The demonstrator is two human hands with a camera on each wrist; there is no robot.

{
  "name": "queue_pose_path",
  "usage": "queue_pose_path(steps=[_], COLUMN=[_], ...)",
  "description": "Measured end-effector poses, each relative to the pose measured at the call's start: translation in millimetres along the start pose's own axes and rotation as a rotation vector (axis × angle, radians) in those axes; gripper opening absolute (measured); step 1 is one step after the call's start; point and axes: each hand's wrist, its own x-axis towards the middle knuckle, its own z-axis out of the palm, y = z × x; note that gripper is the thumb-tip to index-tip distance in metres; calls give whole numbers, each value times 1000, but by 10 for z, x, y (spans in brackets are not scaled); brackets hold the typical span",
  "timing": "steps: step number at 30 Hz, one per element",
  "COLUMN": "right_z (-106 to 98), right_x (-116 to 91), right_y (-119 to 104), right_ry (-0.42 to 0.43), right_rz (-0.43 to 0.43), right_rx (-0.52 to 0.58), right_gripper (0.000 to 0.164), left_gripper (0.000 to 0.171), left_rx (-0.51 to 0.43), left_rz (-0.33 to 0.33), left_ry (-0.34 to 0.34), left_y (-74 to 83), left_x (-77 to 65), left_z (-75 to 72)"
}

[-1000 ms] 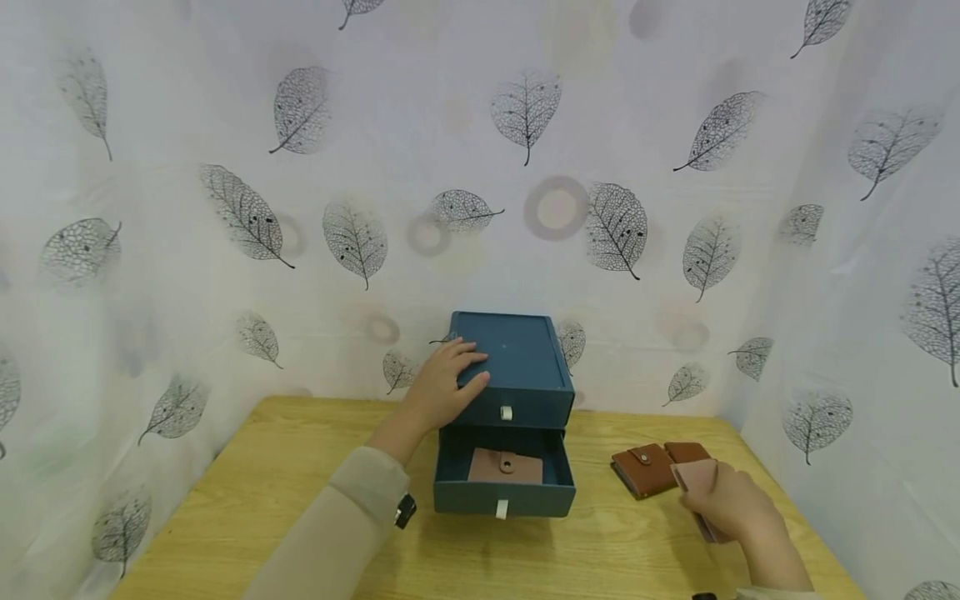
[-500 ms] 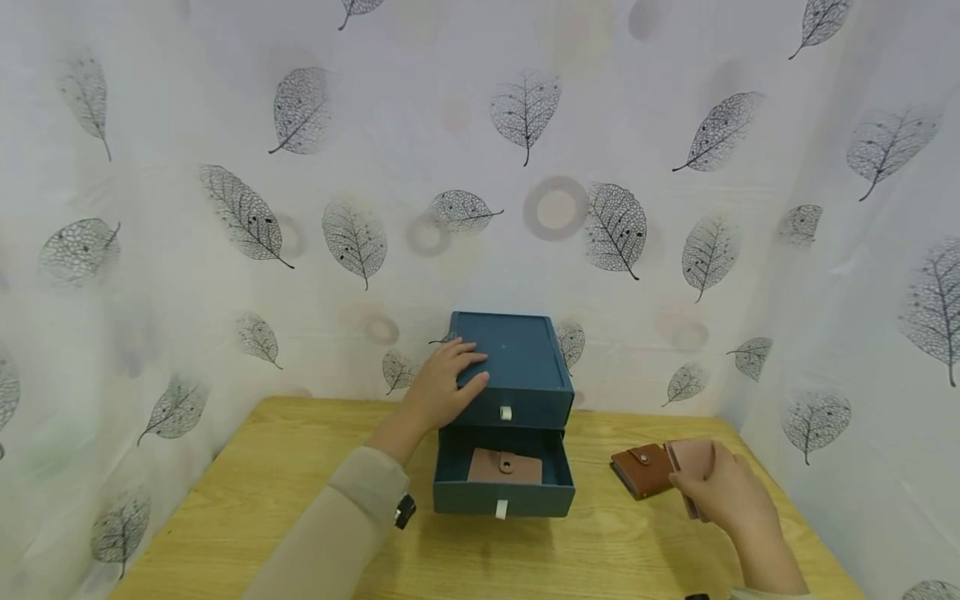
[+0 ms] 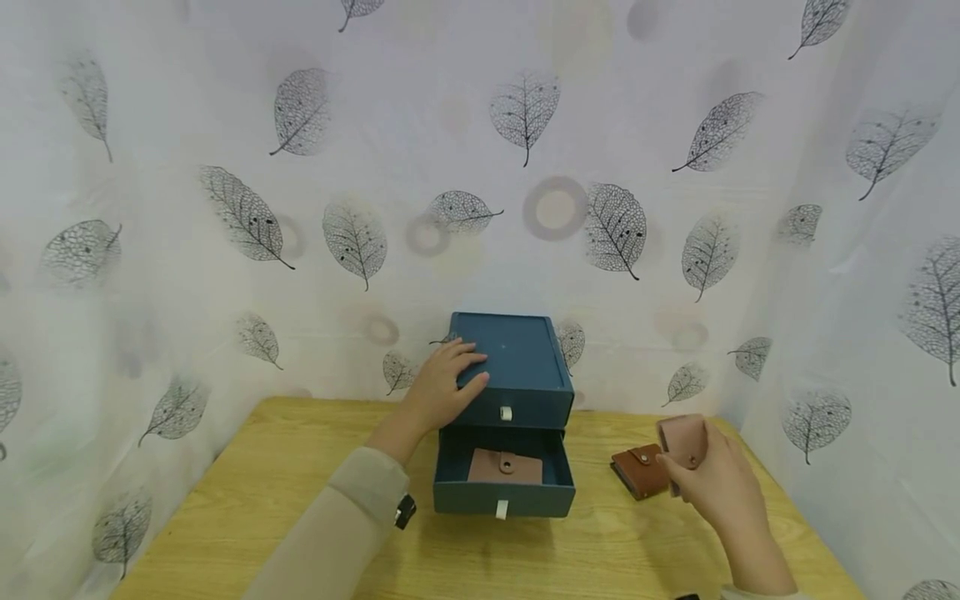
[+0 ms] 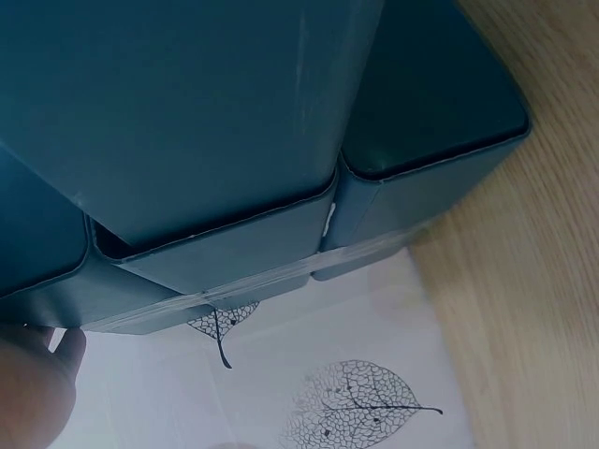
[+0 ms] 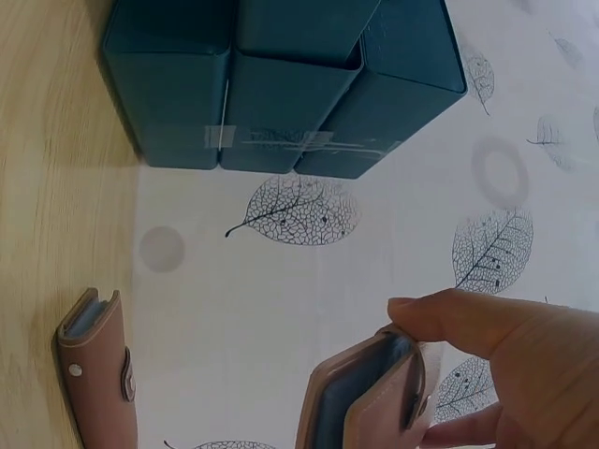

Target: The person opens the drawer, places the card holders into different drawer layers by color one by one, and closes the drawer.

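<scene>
A blue two-drawer box stands at the table's middle, its lower drawer pulled out and the upper one pushed in. Lying in that drawer is a pink card wallet with a snap strap. My left hand rests on the box's top left edge, fingers spread; only part of this hand shows in the left wrist view. Over at the right, my right hand grips another pink card wallet between thumb and fingers, raised above the table. Its grey inner side shows in the right wrist view.
A brown card wallet lies on the wooden table, just left of my right hand. Behind the table hangs a white curtain with a leaf print.
My right hand has lifted the pink card wallet up and slightly to the left, covering a brown piece seen earlier beside the brown wallet. My left hand and the drawer box stay put.
</scene>
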Motion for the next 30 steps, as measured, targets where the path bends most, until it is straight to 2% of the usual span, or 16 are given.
queue_pose_path(steps=[6, 13, 20, 30], right_z=[30, 84, 130, 196], right_x=[-20, -27, -47, -60], right_y=[-102, -187, -275, -390], right_ry=[77, 175, 313, 408], right_rz=[-23, -37, -105, -199], right_rx=[30, 61, 97, 178], right_gripper=[110, 103, 95, 90], left_gripper=[48, 48, 48, 48], left_rx=[0, 6, 4, 10], left_rz=[-11, -3, 0, -6], left_ry=[-6, -4, 3, -1], left_y=[1, 4, 2, 7], left_x=[-3, -3, 6, -2], left_z=[6, -1, 0, 1])
